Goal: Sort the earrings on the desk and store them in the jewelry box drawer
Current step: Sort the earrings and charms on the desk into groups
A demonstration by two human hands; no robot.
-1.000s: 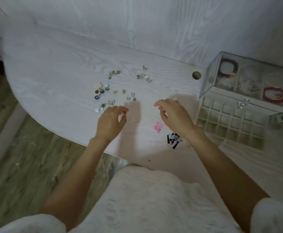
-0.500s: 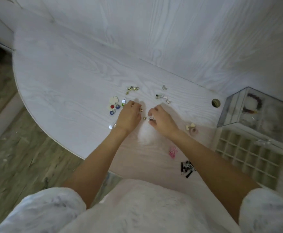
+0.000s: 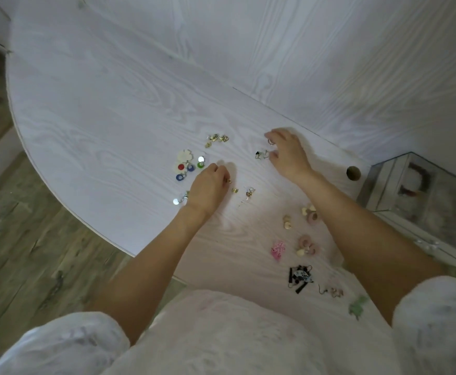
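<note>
Left hand: palm down on the desk, fingers curled and pinched at a tiny gold earring; whether it is truly gripped I cannot tell
Right hand: farther and to the right, fingers spread loosely over a small ring and a dark stud, touching but not lifting
Earrings: scattered in loose groups, coloured discs left of the left hand, gold bits beyond it, pink and cream pairs near the right forearm
Box: clear, at the right edge (drawer mostly out of view)
Handling: likely very light, stiff, slippery; hooks bend easily, so pinch the body or disc, not the wire
Writing: none legible
</note>
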